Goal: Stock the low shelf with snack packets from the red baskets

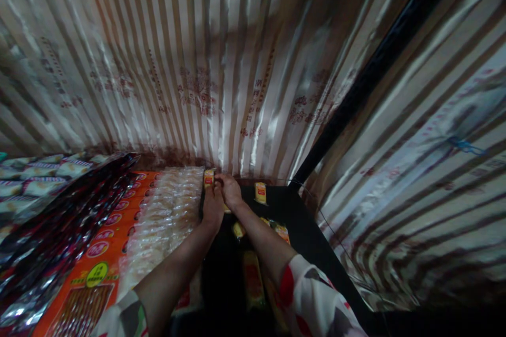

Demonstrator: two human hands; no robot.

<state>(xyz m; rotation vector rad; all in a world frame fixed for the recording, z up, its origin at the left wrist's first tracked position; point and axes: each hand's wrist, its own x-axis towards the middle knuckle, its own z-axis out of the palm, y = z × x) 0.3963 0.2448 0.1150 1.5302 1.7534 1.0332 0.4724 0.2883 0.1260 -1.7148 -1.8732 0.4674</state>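
Observation:
At the back of a dark shelf (316,226), my left hand (214,204) and my right hand (231,190) are close together. A small yellow snack packet (209,178) with a red label stands upright at their fingertips, against the end of a row of clear-wrapped packs. My left fingers close on its lower part, and my right fingers bend in at its right side. The exact grip is partly hidden. Another yellow packet (260,192) stands apart to the right. Several more lie below my right forearm, including a small yellow one (238,230) and a larger one (253,279).
Clear-wrapped packs (166,216), orange packaging (98,253), dark shiny packets (79,210) and white packets (43,181) fill the left side. Striped sheeting (221,63) hangs behind and at right. A black slanted post (356,95) rises at the back right corner.

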